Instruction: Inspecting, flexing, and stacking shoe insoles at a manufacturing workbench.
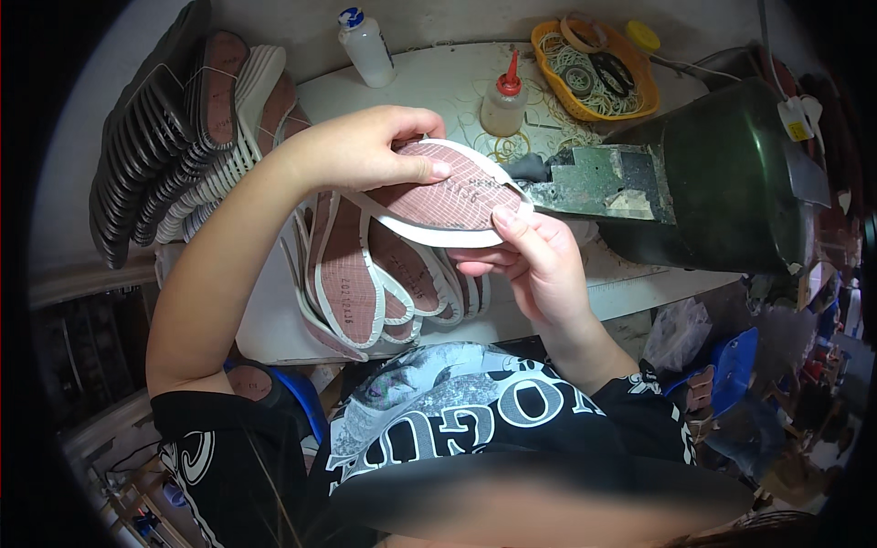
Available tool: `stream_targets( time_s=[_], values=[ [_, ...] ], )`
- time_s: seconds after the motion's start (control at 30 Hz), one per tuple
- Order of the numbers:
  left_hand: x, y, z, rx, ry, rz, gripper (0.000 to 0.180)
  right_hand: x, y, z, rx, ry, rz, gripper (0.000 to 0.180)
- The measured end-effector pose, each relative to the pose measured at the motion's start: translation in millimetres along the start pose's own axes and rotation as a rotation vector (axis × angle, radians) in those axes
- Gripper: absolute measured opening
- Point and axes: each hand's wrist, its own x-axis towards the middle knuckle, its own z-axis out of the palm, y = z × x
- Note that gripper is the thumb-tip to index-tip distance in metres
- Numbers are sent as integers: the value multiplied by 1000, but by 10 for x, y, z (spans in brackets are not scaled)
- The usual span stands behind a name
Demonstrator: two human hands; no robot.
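Both my hands hold up a shoe sole [429, 201] with a white rim and a reddish-brown gridded face bearing dark print. My left hand [365, 151] grips its far edge, the thumb lying on the face. At the right end, my right hand [539, 265] pinches the tip, thumb above and fingers underneath. The sole's right tip is close to the narrow arm of a dark green machine [722, 173]; I cannot tell whether they touch. Below it, several similar soles [345, 283] overlap on the white table [265, 340].
Bundled black soles [151, 146] and white-edged soles [260, 91] stand at the far left. A white bottle with a blue cap [367, 50], a red-tipped squeeze bottle [504, 105] and an orange basket of rubber bands [630, 102] line the back. Loose bands lie around the squeeze bottle.
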Motion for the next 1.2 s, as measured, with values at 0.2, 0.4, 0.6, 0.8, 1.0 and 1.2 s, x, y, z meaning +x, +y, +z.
stream_targets(
  time_s=[0.2,0.4,0.6,0.8,1.0,1.2],
  values=[
    [-94,-56,87,-65,53,-47,38,-8,-39,4,23,-28,-2,33],
    [-200,-67,238,-171,131,-98,38,11,-65,-24,-1,-15,25,34],
    [-340,140,503,-280,217,-188,43,39,-124,-96,-73,-32,76,31],
    [-338,461,766,-367,196,-364,43,-51,-134,-149,-142,-45,28,27],
    [-313,422,914,-562,232,-402,49,-313,-60,-169,-345,-73,50,33],
    [-367,385,912,-620,196,-366,51,-258,-94,-270,-351,-106,-36,28]
  ],
)
